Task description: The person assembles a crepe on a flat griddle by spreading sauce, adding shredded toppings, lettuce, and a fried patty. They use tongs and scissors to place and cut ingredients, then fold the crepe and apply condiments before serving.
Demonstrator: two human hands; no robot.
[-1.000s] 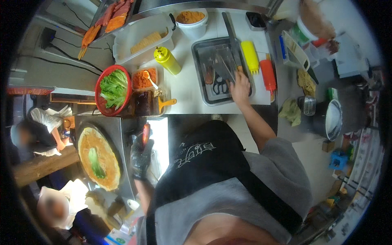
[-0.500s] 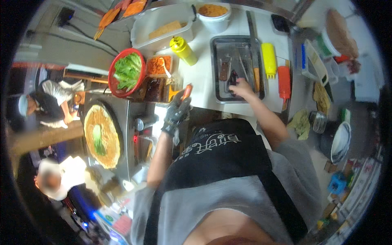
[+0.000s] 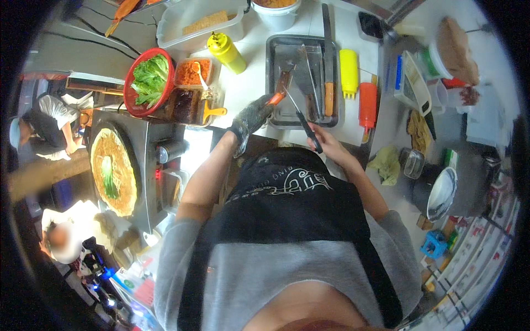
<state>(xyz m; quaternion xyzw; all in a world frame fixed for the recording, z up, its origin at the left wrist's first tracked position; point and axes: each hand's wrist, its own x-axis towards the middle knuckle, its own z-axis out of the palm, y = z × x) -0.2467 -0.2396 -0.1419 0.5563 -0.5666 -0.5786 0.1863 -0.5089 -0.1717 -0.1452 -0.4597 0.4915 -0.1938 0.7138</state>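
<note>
My left hand (image 3: 253, 116), in a dark glove, is closed around an orange-red sausage (image 3: 276, 98) whose end sticks out over the left edge of a dark tray (image 3: 271, 60). My bare right hand (image 3: 331, 144) grips a knife (image 3: 302, 120) by its black handle. Its narrow blade points up and left, close to the sausage's end; whether they touch I cannot tell. Inside the tray lie a brown-handled tool (image 3: 285, 81), metal tongs (image 3: 313, 74) and a long spatula with a wooden handle (image 3: 329, 99).
Yellow (image 3: 349, 71) and red (image 3: 367, 107) squeeze bottles stand right of the tray, another yellow bottle (image 3: 226, 54) left of it. Further left are a red lettuce bowl (image 3: 132, 102) and sauce containers (image 3: 187, 107). A round pancake (image 3: 124, 165) with lettuce lies on a griddle. Two people are at far left.
My right hand has lifted the knife out of the tray and drawn it back. My left hand has brought the sausage rightward to the tray's edge. The whole view has shifted slightly.
</note>
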